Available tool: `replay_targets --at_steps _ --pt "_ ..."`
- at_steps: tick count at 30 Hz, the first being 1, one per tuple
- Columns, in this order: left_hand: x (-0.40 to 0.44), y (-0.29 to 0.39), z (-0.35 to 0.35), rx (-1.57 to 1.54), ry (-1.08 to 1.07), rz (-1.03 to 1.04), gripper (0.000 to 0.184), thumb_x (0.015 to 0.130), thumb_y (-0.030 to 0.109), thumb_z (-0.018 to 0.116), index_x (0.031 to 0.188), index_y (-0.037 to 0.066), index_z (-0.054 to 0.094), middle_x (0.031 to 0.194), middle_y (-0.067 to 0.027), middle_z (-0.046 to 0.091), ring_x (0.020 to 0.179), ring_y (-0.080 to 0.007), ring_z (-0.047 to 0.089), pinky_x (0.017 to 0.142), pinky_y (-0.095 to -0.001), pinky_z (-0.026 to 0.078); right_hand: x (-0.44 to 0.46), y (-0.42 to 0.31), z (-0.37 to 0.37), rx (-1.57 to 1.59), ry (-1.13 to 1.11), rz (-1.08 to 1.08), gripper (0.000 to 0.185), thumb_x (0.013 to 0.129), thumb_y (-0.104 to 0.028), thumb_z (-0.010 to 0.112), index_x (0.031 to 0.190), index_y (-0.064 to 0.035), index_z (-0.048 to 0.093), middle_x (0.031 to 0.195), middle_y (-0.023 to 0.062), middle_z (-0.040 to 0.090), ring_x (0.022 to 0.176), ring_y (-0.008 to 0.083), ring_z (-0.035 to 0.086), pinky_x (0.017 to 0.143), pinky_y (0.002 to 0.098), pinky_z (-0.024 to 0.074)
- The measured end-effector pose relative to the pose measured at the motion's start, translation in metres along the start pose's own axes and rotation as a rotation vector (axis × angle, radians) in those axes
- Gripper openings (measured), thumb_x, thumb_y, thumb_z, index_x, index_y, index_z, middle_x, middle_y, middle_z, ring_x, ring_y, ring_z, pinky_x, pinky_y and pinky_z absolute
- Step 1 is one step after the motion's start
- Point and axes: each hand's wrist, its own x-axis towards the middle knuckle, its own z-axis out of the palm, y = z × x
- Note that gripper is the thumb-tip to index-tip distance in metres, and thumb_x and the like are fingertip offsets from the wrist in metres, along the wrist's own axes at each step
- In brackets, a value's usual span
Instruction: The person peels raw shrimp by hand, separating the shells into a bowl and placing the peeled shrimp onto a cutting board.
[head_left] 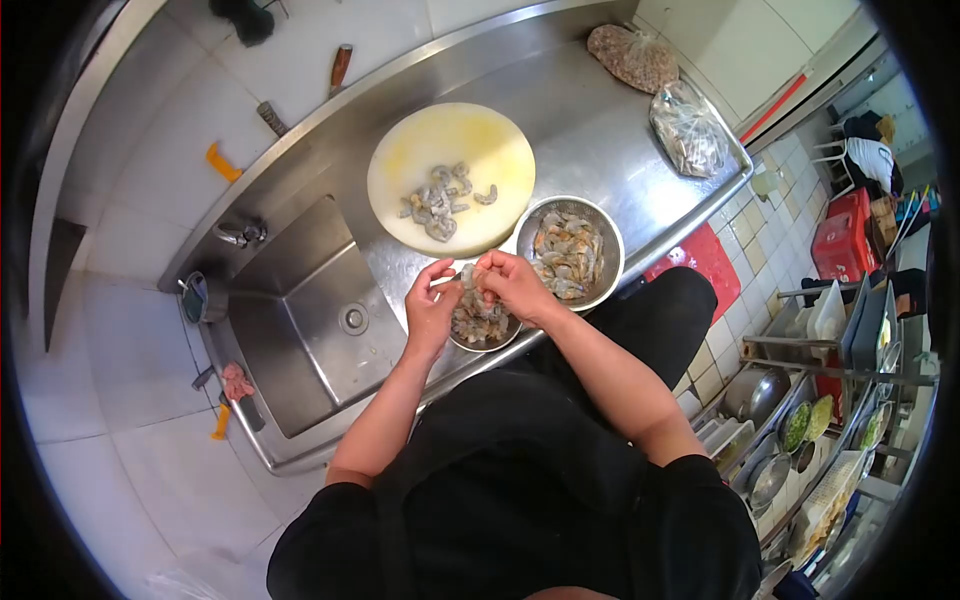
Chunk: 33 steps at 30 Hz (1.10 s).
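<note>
A shrimp (469, 278) is pinched between my left hand (432, 306) and my right hand (518, 288), both with fingers closed. They are over a small metal bowl (486, 347) that holds shrimp shells or shrimp; which of these I cannot tell. Right of it stands a metal colander (614, 236) filled with unpeeled-looking shrimp (568, 252). Beyond my hands lies a round white cutting board (500, 145) bearing a pile of grey peeled shrimp (435, 205). My fingers hide part of the held shrimp.
A steel sink basin (300, 330) with a faucet (240, 233) is on the left. Two plastic bags of food, one brownish (632, 58) and one whitish (690, 130), sit at the counter's far right. Shelves with containers (800, 420) stand at right, near a red crate (842, 235).
</note>
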Motion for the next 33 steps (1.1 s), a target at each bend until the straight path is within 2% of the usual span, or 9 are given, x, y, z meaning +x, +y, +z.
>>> replay_targets --at_steps 1,9,13,14,17,18,21,29,33 --pt "0.002 -0.004 -0.002 0.329 0.026 0.227 0.037 0.100 0.008 0.070 0.135 -0.003 0.064 0.117 -0.0098 0.072 0.095 -0.0140 0.071 0.089 -0.0294 0.059 0.000 -0.001 -0.001 -0.013 0.022 0.008 0.005 0.099 -0.007 0.064 0.101 -0.0028 0.064 0.082 0.0007 0.064 0.067 0.0074 0.058 0.061 0.0247 0.0495" --pt "0.011 0.028 -0.012 0.366 -0.131 -0.081 0.030 0.092 0.010 0.081 0.115 -0.007 0.072 0.097 -0.0092 0.077 0.090 -0.0121 0.072 0.082 -0.0271 0.059 -0.002 0.003 -0.005 -0.196 -0.047 -0.063 0.003 0.099 -0.005 0.064 0.100 -0.0028 0.065 0.081 -0.0011 0.064 0.068 0.0052 0.056 0.061 0.0243 0.0478" --pt "0.023 0.030 -0.035 0.337 -0.097 0.029 0.026 0.094 0.011 0.079 0.114 -0.005 0.075 0.096 -0.0067 0.077 0.084 -0.0105 0.069 0.081 -0.0267 0.057 0.009 0.013 -0.021 -0.306 0.165 -0.082 0.011 0.098 -0.014 0.067 0.103 -0.0043 0.068 0.080 -0.0007 0.067 0.071 0.0050 0.060 0.062 0.0263 0.0482" --pt "0.026 0.032 -0.041 0.356 -0.065 0.058 0.028 0.096 0.011 0.078 0.119 -0.004 0.073 0.097 -0.0057 0.076 0.082 -0.0105 0.068 0.081 -0.0273 0.056 0.015 0.020 -0.027 -0.476 0.250 -0.180 0.012 0.096 -0.013 0.067 0.104 -0.0040 0.067 0.081 0.0060 0.070 0.072 0.0158 0.067 0.065 0.0349 0.0527" --pt "0.031 0.041 -0.049 0.299 -0.084 0.057 0.029 0.097 0.011 0.077 0.121 -0.005 0.073 0.099 -0.0059 0.075 0.083 -0.0108 0.067 0.081 -0.0272 0.056 0.001 0.000 -0.018 -0.906 0.187 -0.112 0.007 0.093 -0.007 0.063 0.100 -0.0046 0.064 0.083 0.0098 0.070 0.070 0.0214 0.067 0.066 0.0359 0.0521" --pt "0.029 0.044 -0.046 0.314 -0.089 0.044 0.031 0.098 0.010 0.075 0.125 -0.004 0.071 0.098 -0.0054 0.074 0.083 -0.0108 0.067 0.081 -0.0271 0.056 0.001 0.002 -0.014 -0.995 0.121 -0.033 0.012 0.090 -0.010 0.064 0.100 -0.0048 0.064 0.089 0.0174 0.071 0.081 0.0321 0.071 0.074 0.0420 0.0540" --pt "0.022 0.047 -0.036 0.342 -0.120 0.062 0.033 0.099 0.009 0.074 0.129 -0.002 0.068 0.093 -0.0039 0.072 0.083 -0.0101 0.067 0.079 -0.0269 0.055 0.001 0.027 -0.017 -1.159 -0.043 -0.144 0.013 0.090 -0.011 0.064 0.101 -0.0046 0.065 0.090 0.0185 0.072 0.089 0.0338 0.071 0.079 0.0431 0.0545" --pt "0.024 0.022 -0.038 0.412 -0.311 -0.050 0.024 0.100 0.005 0.070 0.122 0.000 0.065 0.090 -0.0017 0.069 0.083 -0.0078 0.065 0.076 -0.0238 0.054 -0.005 -0.014 -0.012 -0.735 -0.179 -0.058 0.022 0.099 -0.026 0.068 0.105 -0.0040 0.067 0.081 0.0160 0.066 0.073 0.0251 0.062 0.070 0.0386 0.0518" --pt "0.025 0.022 -0.039 0.433 -0.356 -0.088 0.021 0.099 0.005 0.071 0.119 0.000 0.066 0.093 0.0000 0.068 0.085 -0.0068 0.065 0.077 -0.0242 0.054 -0.010 -0.013 -0.006 -0.864 -0.256 -0.174 0.030 0.097 -0.030 0.064 0.101 -0.0008 0.070 0.085 0.0251 0.070 0.078 0.0437 0.067 0.074 0.0498 0.0538"
